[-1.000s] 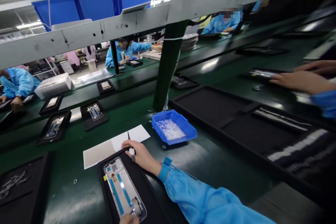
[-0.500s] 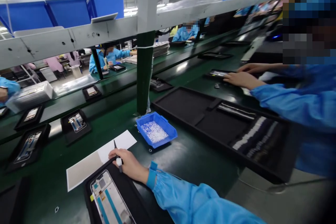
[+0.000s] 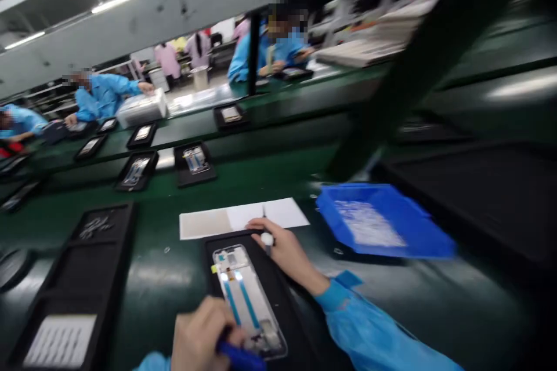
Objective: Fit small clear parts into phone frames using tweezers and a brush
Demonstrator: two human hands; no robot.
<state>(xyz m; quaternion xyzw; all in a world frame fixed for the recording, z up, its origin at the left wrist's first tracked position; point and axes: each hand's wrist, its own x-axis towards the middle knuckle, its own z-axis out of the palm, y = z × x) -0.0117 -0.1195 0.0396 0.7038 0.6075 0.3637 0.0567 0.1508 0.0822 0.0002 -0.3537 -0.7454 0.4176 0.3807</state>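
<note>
My right hand (image 3: 282, 249) rests on the top right corner of a black tray (image 3: 285, 301), fingers closed round a thin dark tool with a white collar (image 3: 267, 237) whose tip points onto a white sheet (image 3: 243, 217). In the tray lies an open phone frame (image 3: 248, 298) with two blue strips. My left hand (image 3: 202, 336) sits at the frame's near end, curled round a blue-handled tool (image 3: 239, 355). Both sleeves are light blue.
A blue bin (image 3: 383, 226) of small clear parts stands right of the sheet. A long black compartment tray (image 3: 73, 290) lies to the left, another black tray (image 3: 478, 197) at the right. Beyond, trays with phone frames (image 3: 194, 162) ride a green belt; several people in blue coats work there.
The camera has swung left and down, blurring the view. My left hand with the blue tool has come into sight. The co-worker's hands at the right are out of view. My right hand keeps its place.
</note>
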